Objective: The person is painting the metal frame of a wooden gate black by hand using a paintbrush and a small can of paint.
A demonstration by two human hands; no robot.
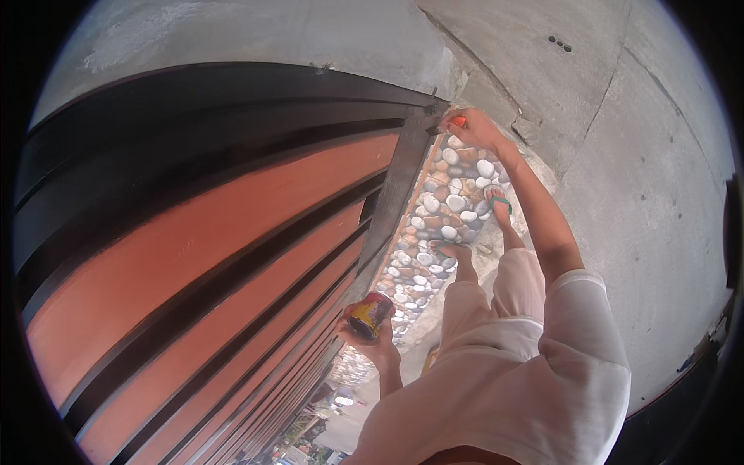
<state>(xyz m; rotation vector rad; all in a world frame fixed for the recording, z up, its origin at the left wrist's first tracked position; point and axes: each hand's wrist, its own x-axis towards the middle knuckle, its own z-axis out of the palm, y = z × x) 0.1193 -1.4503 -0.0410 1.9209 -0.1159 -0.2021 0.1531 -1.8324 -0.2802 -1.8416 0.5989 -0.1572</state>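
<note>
My right hand (pixel 478 129) grips a paintbrush with an orange handle (pixel 459 121). The dark brush head (pixel 434 130) is at the corner of a black frame post (pixel 401 151), apparently touching it. Lower in the view, my left hand (pixel 378 347) holds a small can (pixel 371 315) with a yellow and red label, beside the slatted panel. Whatever the can contains is hidden from this angle. Black bars alternate with orange-red slats (pixel 192 244) across the panel, which fills the left of the view.
Both feet, in green-strapped flip-flops (pixel 499 201), are on or beside a strip of set pebbles (pixel 456 202) along the panel's base. A grey concrete wall (pixel 250 35) rises past the post. Concrete paving (pixel 639 174) with cracks and three small holes (pixel 560 43) spreads to the right.
</note>
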